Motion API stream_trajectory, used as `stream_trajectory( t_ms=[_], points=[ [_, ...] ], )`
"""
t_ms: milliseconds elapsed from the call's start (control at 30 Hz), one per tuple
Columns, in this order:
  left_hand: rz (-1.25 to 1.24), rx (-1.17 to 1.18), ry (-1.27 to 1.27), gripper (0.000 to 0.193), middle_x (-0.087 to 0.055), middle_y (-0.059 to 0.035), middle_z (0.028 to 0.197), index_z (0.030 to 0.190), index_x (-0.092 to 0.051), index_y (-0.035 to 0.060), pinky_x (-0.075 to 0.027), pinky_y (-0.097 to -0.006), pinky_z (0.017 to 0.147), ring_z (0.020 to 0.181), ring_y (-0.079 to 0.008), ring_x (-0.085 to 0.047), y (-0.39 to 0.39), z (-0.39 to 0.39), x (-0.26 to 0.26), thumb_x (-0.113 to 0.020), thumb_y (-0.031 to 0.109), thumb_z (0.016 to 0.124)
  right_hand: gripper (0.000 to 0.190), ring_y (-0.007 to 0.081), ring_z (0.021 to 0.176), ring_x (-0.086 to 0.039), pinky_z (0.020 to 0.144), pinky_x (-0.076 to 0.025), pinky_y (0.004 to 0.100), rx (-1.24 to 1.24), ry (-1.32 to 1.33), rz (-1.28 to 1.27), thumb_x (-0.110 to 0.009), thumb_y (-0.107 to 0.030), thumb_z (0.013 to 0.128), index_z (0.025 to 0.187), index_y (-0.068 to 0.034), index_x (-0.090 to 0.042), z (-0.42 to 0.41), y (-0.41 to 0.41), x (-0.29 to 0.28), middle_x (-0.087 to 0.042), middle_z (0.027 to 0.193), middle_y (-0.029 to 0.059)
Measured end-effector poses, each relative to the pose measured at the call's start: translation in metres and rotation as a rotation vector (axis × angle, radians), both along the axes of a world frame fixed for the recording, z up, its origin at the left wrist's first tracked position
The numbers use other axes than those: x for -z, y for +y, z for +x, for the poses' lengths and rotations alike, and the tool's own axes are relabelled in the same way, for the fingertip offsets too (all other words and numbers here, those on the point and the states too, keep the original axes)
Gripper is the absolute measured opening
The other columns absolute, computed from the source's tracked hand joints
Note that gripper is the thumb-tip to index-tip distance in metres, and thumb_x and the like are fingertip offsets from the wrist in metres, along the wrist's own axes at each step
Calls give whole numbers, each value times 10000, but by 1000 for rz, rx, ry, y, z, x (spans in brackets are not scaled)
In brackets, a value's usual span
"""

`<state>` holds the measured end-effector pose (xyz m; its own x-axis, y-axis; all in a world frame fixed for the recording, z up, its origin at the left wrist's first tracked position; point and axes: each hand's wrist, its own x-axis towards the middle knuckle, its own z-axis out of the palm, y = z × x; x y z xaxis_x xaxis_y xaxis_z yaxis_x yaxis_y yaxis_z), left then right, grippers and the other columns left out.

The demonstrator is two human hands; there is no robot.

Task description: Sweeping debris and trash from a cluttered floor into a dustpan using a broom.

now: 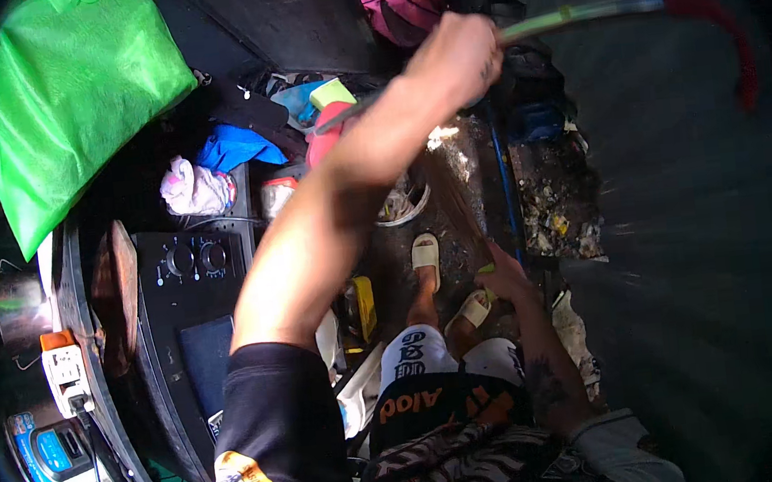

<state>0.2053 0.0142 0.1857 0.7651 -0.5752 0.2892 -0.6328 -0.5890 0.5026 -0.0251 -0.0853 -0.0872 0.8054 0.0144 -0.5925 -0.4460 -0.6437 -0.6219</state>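
Note:
My left hand (pixel 458 53), blurred and raised at the upper middle, is closed around a thin pale green and clear rod (pixel 580 12). A red hooked or branched piece (pixel 705 8) is at the rod's right end. Lower down, my right hand (pixel 504 277) grips the green handle (pixel 487 280) of a long brown thing (pixel 455 199), perhaps a broom. This brown thing slants up and left from the hand over the dark floor and is blurred. The left forearm hides part of the scene behind it.
To the left are a black oven-like appliance (pixel 183 302), a power strip (pixel 64 373) with a plug and a bright green bag (pixel 79 96). A blue cloth (pixel 237 147) and a pink bag (pixel 401 2) lie farther up. Debris (pixel 558 217) lies right of my sandalled feet (pixel 426 258).

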Motion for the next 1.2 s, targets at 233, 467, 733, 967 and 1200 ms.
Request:
stream_trajectory(
  t_ms=[233, 467, 733, 967, 1200],
  points=[
    [-85, -27, 213, 121, -545, -238, 641, 762, -571, -41, -456, -392, 564, 638, -363, -589, -7, -38, 45, -538, -26, 646, 798, 264, 1042, -518, 858, -424, 364, 215, -127, 316, -672, -202, 669, 1345, -103, -259, 82, -13, 39, -509, 1183, 141],
    [-122, -222, -270, 222, -528, -233, 612, 741, -579, -1, -463, -373, 547, 665, -357, -601, 44, 21, -38, -523, 213, 755, 755, 315, 937, -562, 788, -463, 403, -297, -76, -132, -639, -208, 678, 1325, -101, -265, 128, 28, 31, -548, 1082, 193],
    [-122, -152, -534, 182, -559, -187, 637, 659, -571, -8, -468, -414, 597, 625, -348, -571, 62, 66, -55, -509, 140, 745, 564, 405, 841, -579, 721, -479, 469, -485, -19, -237, -510, -125, 710, 1249, -103, -342, 74, 59, 22, -579, 895, 255],
    [-94, 16, -319, 251, -520, -229, 605, 670, -533, -33, -448, -376, 534, 596, -365, -576, 58, 59, -4, -550, 204, 749, 696, 331, 901, -587, 754, -474, 399, -219, 210, -45, -605, -208, 686, 1318, -127, -324, 100, 26, 21, -579, 1010, 218],
    [-89, 137, -9, 117, -506, -241, 634, 727, -522, -32, -428, -410, 555, 651, -423, -525, 24, 32, 44, -543, 83, 731, 762, 337, 960, -561, 791, -455, 414, -215, -110, -18, -638, -244, 669, 1341, -157, -288, 25, -12, -62, -566, 1027, 227]
  ],
)
